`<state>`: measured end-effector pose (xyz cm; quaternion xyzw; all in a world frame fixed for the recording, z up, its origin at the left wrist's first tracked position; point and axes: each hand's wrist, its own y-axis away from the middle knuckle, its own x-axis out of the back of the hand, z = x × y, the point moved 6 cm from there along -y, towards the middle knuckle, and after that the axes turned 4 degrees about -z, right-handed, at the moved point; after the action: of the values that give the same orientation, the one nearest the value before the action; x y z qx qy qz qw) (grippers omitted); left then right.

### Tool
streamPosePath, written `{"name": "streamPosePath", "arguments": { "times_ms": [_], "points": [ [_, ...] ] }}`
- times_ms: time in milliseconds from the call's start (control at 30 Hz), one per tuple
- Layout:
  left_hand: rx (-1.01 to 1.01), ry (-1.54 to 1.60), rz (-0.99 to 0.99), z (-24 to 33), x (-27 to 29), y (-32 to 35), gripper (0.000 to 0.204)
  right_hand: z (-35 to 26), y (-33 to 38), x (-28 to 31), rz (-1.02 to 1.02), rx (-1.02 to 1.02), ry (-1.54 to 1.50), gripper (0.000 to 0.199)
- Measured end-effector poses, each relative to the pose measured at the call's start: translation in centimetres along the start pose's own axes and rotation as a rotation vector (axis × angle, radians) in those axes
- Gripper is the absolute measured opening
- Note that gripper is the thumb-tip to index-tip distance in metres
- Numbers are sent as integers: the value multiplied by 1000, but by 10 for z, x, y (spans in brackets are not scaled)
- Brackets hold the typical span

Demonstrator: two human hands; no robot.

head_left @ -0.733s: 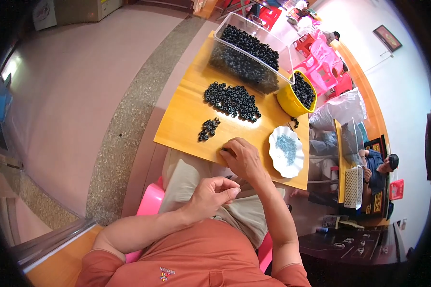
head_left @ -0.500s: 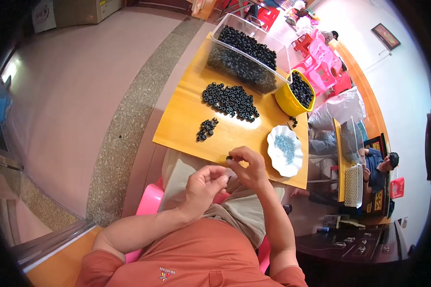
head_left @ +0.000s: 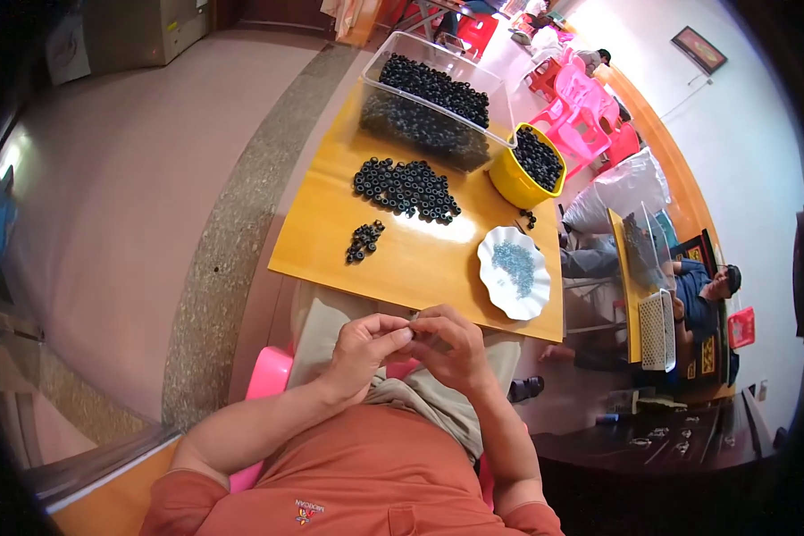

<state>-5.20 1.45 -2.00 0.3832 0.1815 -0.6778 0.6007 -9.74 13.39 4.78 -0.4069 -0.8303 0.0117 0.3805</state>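
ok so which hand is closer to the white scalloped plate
Right. The right hand sits just below the near edge of the white plate, off the table's edge. The left hand meets it fingertip to fingertip, one hand further from the plate.

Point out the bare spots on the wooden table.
Free: the table's left strip beside the clear bin; the near edge between the small ring heap and white plate. Crowded: around the big heap and yellow bowl.

Clear bin (head_left: 500, 103), yellow bucket (head_left: 514, 183), perhaps rings; pink chairs (head_left: 581, 116) beyond.
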Motion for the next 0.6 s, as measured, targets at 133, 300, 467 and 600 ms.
{"name": "streamPosePath", "arguments": {
  "times_ms": [133, 300, 467, 600],
  "points": [
    [1, 6, -5, -4, 1, -1, 21, 4, 8, -2, 27, -18, -32, 26],
    [-6, 29, 11, -6, 0, -2, 19, 8, 12, -2, 48, -57, -70, 25],
    [17, -37, 39, -6, 2, 0, 16, 7, 14, -2, 83, -26, -44, 23],
    [3, -36, 33, -6, 1, 0, 16, 9, 17, -3, 110, -33, -49, 20]
  ]
}}
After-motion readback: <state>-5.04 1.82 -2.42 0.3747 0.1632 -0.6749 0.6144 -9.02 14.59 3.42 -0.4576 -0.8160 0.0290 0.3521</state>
